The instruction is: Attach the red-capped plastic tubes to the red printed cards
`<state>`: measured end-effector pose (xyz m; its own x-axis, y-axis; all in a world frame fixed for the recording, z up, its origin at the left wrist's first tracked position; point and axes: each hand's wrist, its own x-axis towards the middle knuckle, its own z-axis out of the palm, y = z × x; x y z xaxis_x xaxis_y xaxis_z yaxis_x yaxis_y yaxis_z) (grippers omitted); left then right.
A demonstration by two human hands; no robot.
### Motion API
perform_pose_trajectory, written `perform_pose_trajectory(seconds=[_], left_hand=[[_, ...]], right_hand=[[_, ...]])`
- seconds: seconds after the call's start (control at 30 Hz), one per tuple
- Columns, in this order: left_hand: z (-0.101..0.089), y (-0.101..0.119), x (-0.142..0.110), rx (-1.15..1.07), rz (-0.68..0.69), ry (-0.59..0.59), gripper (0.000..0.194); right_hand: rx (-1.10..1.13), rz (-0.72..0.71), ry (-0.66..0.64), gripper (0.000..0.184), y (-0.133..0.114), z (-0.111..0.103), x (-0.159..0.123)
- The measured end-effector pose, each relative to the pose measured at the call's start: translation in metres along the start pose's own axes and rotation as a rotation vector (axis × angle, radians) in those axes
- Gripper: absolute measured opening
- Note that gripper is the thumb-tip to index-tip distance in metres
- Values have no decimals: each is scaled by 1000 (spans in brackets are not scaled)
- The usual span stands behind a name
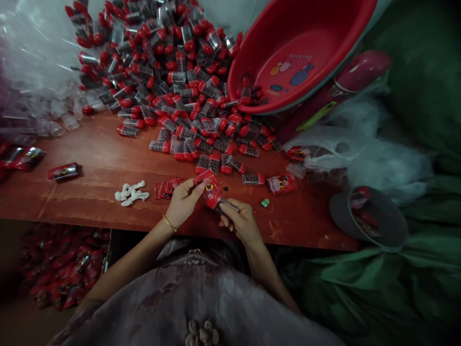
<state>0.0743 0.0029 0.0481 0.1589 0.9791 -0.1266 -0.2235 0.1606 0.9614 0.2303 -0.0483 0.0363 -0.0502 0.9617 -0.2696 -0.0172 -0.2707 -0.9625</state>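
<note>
My left hand [184, 201] pinches the upper left edge of a small red printed wrapper [210, 192] above the table's front part. At the wrapper's lower end, my right hand [240, 220] is closed round a small clear container [232, 205], mostly covered by the fingers. Whether the container sits inside the wrapper or only at its mouth, I cannot tell. Beside my left hand lies a small stack of flat red wrappers [165, 188]. A red-capped clear container with dark contents [253, 179] lies right of the hands, near a filled red packet [281, 184].
A big heap of red-capped containers [180, 91] spreads across the back, some spilling from a tilted red basin [284, 86]. Clear cups [54, 122] lie left, a white crumpled strip [132, 192] nearer. A grey bin [376, 221] stands right; red packets [68, 269] fill the space below left.
</note>
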Motion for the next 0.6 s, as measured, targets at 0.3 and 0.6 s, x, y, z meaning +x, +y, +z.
perform_pose_trajectory(seconds=[0.3, 0.6], left_hand=[[0, -1, -3, 10, -44, 48, 30], [-5, -5, -8, 239, 68, 103, 22]], right_hand=[[22, 53, -19, 38, -2, 5, -4], [-98, -60, 65, 37, -7, 6, -8]])
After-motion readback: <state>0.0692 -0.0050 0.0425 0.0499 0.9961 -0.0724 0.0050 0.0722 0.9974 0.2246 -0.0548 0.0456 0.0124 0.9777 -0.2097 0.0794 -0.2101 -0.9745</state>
